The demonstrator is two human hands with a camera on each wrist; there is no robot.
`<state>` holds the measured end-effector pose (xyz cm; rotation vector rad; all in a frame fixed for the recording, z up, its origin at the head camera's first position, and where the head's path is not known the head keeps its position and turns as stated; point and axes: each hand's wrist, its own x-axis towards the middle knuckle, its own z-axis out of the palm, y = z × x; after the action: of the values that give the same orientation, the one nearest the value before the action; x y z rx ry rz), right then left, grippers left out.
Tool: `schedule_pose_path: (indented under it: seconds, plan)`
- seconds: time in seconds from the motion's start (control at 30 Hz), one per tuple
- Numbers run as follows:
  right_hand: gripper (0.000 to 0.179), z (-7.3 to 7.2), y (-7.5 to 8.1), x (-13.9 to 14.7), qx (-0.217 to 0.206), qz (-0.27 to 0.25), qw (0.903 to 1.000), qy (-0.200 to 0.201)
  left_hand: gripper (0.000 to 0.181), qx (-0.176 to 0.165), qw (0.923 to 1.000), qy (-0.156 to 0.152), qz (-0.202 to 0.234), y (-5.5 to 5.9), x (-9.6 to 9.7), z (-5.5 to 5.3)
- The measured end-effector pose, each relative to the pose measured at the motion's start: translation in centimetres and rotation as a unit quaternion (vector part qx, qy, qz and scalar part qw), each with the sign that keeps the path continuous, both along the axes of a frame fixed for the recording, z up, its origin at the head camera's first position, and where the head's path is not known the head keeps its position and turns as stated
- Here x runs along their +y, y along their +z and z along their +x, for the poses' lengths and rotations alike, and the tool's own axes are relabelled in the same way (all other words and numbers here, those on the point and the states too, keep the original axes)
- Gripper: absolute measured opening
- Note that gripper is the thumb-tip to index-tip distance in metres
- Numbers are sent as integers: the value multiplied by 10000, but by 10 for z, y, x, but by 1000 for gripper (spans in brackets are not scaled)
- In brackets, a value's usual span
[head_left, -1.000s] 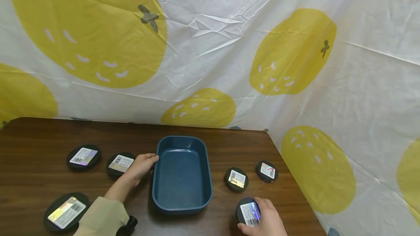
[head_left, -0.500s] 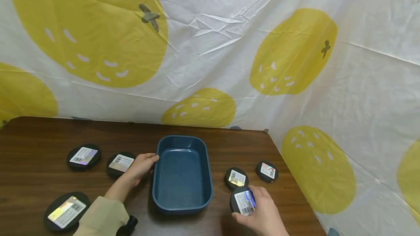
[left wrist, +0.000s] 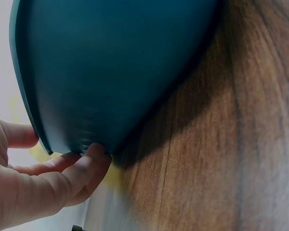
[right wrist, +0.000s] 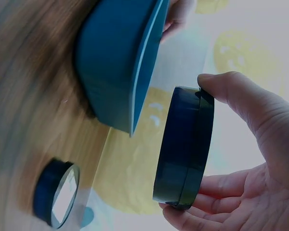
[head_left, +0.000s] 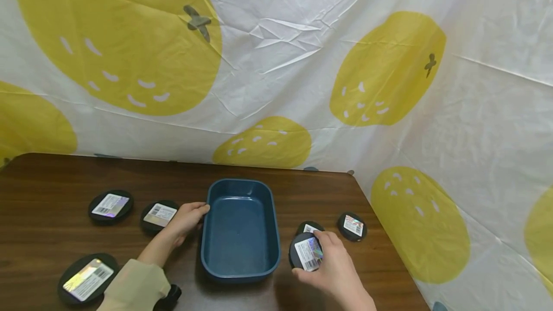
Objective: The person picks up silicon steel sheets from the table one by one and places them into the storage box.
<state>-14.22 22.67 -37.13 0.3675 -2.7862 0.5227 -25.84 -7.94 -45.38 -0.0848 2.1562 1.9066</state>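
Observation:
A deep blue rectangular bin (head_left: 239, 234) stands on the table, its inside bare. At its left side, my left hand (head_left: 186, 222) holds the wall; in the left wrist view the thumb is at the rim and the fingers bend against the outer wall. To the right of the bin, my right hand (head_left: 334, 263) grips a round black container (head_left: 306, 252) with a barcode label, thumb and fingers on opposite edges. The right wrist view shows this container (right wrist: 183, 149) raised above the table near the bin's rim. It partly covers another labelled black container (head_left: 310, 227) behind it.
Another small round black container (head_left: 353, 227) lies near the table's right edge. Left of the bin lie three larger ones: far left (head_left: 111, 208), beside my left hand (head_left: 157, 217), and near my sleeve (head_left: 88, 277). A lemon-print cloth (head_left: 276, 85) hangs behind the wooden table (head_left: 302, 186).
My right hand has carried the black container up and leftward from the front right of the table toward the bin. My left hand and the bin have stayed in place.

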Motion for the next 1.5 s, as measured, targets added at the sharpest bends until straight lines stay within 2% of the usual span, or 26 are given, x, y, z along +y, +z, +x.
schedule_pose_path:
  seconds: [0.6,0.87,1.1,1.5]
  plan:
    - [78,-16,10,-38,-11,-53,9993,378,47,65,9999,35,72,-2,-1,0]
    - [77,-23,11,-50,-108,-115,9976,675,47,100,9999,55,101,-2,-2,0]
    - [77,-26,9,-59,-51,-136,9971,749,48,63,9999,40,112,-2,0,0]
    - [80,-28,10,-68,-338,-211,9960,802,48,100,9999,38,98,-2,1,1]
